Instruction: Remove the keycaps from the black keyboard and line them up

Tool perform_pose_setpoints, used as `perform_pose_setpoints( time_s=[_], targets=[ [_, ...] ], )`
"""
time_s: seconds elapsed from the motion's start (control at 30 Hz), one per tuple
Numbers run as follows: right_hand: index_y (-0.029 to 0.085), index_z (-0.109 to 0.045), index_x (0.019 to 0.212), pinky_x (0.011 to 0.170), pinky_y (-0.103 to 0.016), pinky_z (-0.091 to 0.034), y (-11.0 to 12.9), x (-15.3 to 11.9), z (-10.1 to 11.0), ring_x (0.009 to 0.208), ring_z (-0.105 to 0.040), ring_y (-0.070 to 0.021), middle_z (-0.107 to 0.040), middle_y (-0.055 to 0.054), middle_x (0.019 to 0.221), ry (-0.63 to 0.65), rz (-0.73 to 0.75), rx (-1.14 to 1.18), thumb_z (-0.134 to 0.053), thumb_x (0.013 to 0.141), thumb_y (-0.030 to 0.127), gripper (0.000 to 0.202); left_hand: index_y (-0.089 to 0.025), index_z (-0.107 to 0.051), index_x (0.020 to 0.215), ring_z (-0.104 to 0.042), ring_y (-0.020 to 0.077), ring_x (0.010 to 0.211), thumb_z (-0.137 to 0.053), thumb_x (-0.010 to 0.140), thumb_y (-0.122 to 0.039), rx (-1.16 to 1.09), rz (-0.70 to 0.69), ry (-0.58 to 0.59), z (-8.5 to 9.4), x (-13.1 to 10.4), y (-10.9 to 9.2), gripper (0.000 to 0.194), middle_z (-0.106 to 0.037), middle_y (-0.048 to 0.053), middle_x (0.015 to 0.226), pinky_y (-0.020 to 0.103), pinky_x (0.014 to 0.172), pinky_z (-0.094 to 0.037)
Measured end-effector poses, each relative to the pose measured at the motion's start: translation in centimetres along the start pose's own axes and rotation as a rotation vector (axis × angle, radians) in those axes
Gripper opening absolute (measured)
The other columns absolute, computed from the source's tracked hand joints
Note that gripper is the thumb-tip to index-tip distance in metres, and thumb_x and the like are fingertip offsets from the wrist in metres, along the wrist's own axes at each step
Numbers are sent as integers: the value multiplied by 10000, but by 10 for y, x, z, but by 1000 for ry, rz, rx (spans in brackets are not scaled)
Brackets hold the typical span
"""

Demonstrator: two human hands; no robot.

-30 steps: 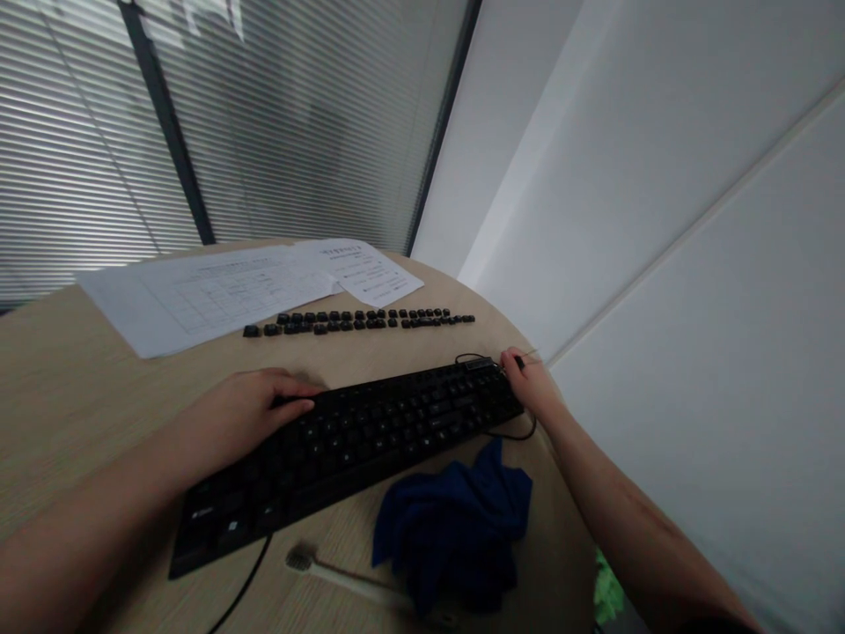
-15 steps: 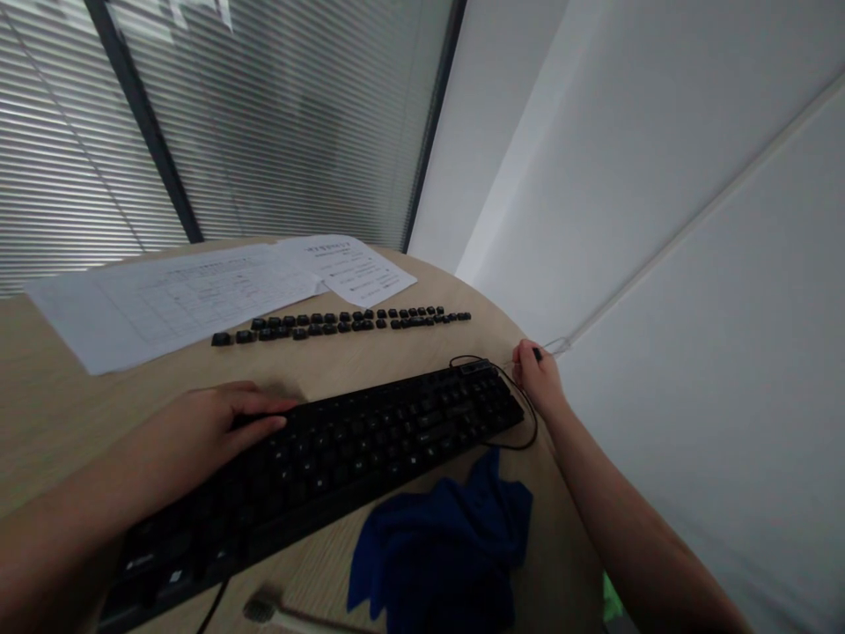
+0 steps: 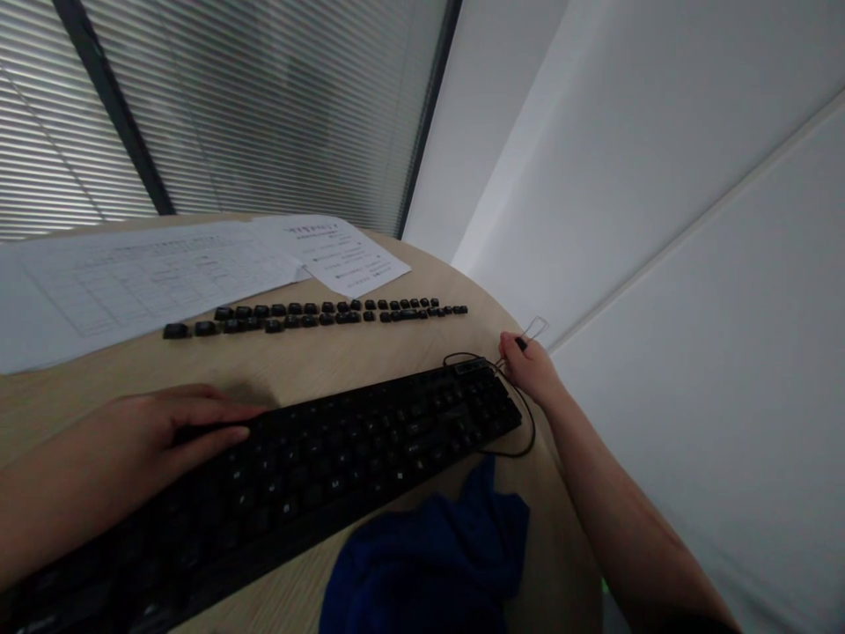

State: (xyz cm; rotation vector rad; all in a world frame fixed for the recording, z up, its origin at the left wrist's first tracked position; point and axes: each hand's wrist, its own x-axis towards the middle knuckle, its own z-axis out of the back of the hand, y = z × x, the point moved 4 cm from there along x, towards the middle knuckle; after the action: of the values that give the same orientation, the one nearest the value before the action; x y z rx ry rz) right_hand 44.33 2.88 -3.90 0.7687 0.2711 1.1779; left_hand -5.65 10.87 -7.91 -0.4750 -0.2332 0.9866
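A black keyboard (image 3: 370, 440) lies slanted across the table, its far right end near the table's edge. My left hand (image 3: 178, 427) grips its back edge, thumb on top and fingers behind. Beyond that right end, my right hand (image 3: 528, 361) is closed around a wire keycap puller (image 3: 521, 343) with a small black grip; one wire loop sticks out past the hand, and the other end points toward the keyboard's corner. Whether that end touches a key I cannot tell. Loose black keycaps (image 3: 326, 319) sit in two rows behind the keyboard.
A crumpled blue cloth (image 3: 436, 555) lies in front of the keyboard. The keyboard's black cable (image 3: 533, 431) loops around its right end. Printed paper sheets (image 3: 151, 277) cover the table's far left. A white wall (image 3: 660, 176) borders the curved table edge on the right.
The view has shifted, so the keyboard, keycaps and papers appear further left and the brush at the bottom is out of sight. My right hand appears slightly further left, still holding the puller.
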Motion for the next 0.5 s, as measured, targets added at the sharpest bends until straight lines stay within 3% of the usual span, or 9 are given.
perform_pose_setpoints(
  time_s=[0.17, 0.5],
  targets=[
    [257, -507, 699, 481, -300, -391, 13, 0, -2, 399, -526, -186, -511, 30, 411, 139, -58, 39, -396, 991, 596, 461, -478, -811, 1135, -750, 318, 1037, -520, 847, -695, 7, 0, -17, -2, 0, 3, 464, -813, -66, 1125, 437, 977, -561],
    [249, -533, 675, 499, -306, -408, 10, 3, -2, 418, -555, -197, -518, 12, 391, 222, -112, 72, -433, 964, 666, 517, -451, -810, 1142, -753, 319, 1022, -512, 846, -713, 11, 31, 18, 0, 0, -1, 495, -808, -56, 1144, 449, 961, -554]
  ],
)
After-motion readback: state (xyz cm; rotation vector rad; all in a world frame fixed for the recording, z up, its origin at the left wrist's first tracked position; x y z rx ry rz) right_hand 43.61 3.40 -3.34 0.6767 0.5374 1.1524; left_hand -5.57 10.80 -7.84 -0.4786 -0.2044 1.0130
